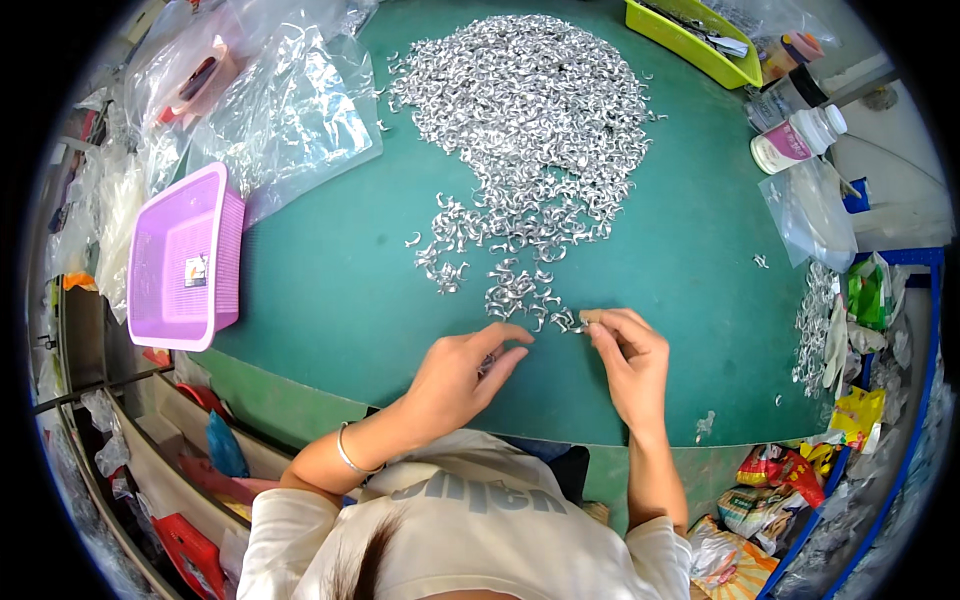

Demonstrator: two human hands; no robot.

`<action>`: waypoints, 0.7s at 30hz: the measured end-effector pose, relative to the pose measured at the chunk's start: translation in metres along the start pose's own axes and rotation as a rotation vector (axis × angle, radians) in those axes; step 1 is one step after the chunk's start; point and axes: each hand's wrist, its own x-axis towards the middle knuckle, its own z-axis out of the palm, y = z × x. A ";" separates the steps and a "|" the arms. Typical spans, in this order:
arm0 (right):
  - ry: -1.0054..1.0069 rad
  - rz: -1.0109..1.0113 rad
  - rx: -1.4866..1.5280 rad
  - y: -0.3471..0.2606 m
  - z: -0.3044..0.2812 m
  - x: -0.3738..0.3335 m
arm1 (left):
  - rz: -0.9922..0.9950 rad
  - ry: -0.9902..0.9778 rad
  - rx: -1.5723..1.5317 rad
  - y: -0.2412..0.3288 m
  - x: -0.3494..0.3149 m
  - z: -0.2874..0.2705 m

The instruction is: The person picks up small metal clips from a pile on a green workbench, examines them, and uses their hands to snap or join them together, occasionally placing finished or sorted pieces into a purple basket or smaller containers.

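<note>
**Silvery pieces under sorting-height inspection: both hands at the near end of the heap**

Clock directions are read from the middle of the view, with 12 o'clock at the desk's far side.

The pieces [510,290] are small, curved and silvery. They lie on the green desk [320,280], chiefly in one large heap [525,120] at 12 o'clock, which thins toward the centre into loose clusters. Their long axes run in every direction; no shared heading was found. Fingers largely cover the piece at the right hand, so its axis cannot be read.

The left hand [450,385], at 6 o'clock, has its fingers curled around a few pieces in the palm, with thumb and forefinger slightly apart at the tips. The right hand [635,365], at 4 o'clock, pinches a piece between thumb and forefinger, beside the nearest cluster. That cluster lies between the hands and the heap.

Surroundings: a purple basket [165,240] at 9 o'clock, tilted; clear plastic bags [310,115] at 10 to 11, near the heap; a green tray [680,52] holding articles at 1; a white bottle [795,143] at 2; a second, smaller pile [812,330] of silvery pieces at 3, along the desk's edge.

Count: two hands, one basket, one green tray, one white bottle, one large heap, one side pile. Pieces overlap too densely to count.
</note>
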 end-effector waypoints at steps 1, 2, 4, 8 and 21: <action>-0.004 0.065 0.152 -0.005 0.004 -0.004 | -0.025 -0.008 -0.109 0.001 0.000 0.002; -0.009 0.129 0.309 -0.014 0.012 -0.009 | -0.051 -0.013 -0.213 0.003 0.000 0.003; -0.024 0.186 0.483 -0.024 0.021 -0.018 | -0.097 0.015 -0.320 0.013 -0.001 0.005; -0.053 0.137 0.499 -0.030 0.029 -0.032 | -0.087 0.035 -0.360 0.015 -0.006 0.004; -0.103 0.206 0.913 -0.047 0.037 -0.045 | -0.185 -0.016 -0.698 0.025 -0.019 -0.013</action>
